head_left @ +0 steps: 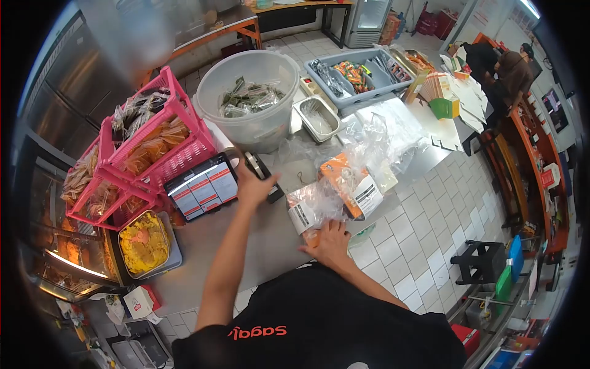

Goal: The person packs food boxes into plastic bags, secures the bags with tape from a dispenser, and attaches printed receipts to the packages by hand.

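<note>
Black shirt [362, 313] with red lettering fills the bottom of the head view; 2 bare forearms reach out from it over a steel desk [203, 261]; left grip [249, 186] is at a black device [257, 165], just right of a tablet [201, 186]; thumb stands out to the right, over the device; fingers are partly hidden, so cannot tell whether this grip is clasped or loose; tablet is lit, propped at a tilt, showing red-headed panels; right grip [330, 245] lies at the near edge of the desk, fingers spread and unclenched, touching the near end of a plastic-wrapped packet [301, 214]; packet lies on the desk, just left of an orange-and-white pack [350, 184], itself partly under clear film.

Surroundings: pink baskets [178, 157] of bagged food stand left of and beyond the tablet; pan of yellow food [143, 242] sits nearer, at the left; large translucent tub [246, 132], holding dark green wrapped bundles [258, 95], stands beyond the device; small steel pan [318, 119] is right of the tub; blue-grey bin [375, 93] of packets lies farther back; clear plastic bags [393, 126] are heaped beyond the orange-and-white pack; 1 black stool [482, 261] stands on tiled floor [424, 237] at right; at least 1 person [515, 72] shows at far right.
</note>
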`<state>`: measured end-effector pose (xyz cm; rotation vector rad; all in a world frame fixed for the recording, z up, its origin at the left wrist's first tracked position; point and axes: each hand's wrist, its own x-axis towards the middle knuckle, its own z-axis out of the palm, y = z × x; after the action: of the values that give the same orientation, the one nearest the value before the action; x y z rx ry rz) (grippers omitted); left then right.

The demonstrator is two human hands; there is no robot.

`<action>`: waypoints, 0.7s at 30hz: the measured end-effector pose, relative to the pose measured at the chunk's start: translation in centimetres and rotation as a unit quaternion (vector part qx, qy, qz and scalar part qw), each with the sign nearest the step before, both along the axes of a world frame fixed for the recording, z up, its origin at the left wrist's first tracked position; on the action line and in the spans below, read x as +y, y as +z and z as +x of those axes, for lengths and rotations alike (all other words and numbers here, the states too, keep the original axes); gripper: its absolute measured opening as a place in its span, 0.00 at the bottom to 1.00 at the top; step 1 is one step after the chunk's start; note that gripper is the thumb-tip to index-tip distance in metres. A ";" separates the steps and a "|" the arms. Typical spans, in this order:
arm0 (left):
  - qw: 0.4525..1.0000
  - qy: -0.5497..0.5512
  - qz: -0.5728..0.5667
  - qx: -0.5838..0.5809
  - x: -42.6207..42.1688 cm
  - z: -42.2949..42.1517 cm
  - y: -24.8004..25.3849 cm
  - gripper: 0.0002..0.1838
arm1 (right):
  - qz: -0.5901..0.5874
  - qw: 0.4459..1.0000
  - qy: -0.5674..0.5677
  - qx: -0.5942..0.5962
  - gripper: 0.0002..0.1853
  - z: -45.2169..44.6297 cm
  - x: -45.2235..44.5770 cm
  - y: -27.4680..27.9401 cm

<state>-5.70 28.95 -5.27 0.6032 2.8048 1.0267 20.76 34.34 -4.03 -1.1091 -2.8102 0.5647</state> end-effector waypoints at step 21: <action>0.978 0.193 0.070 0.026 0.1 13.5 -5.6 0.29 | -0.342 0.837 0.427 0.004 0.20 3.7 17.7 12.3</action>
<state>7.85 29.09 -10.84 0.0911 2.9850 1.2959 24.44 51.99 8.23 0.2746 -3.0241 1.7044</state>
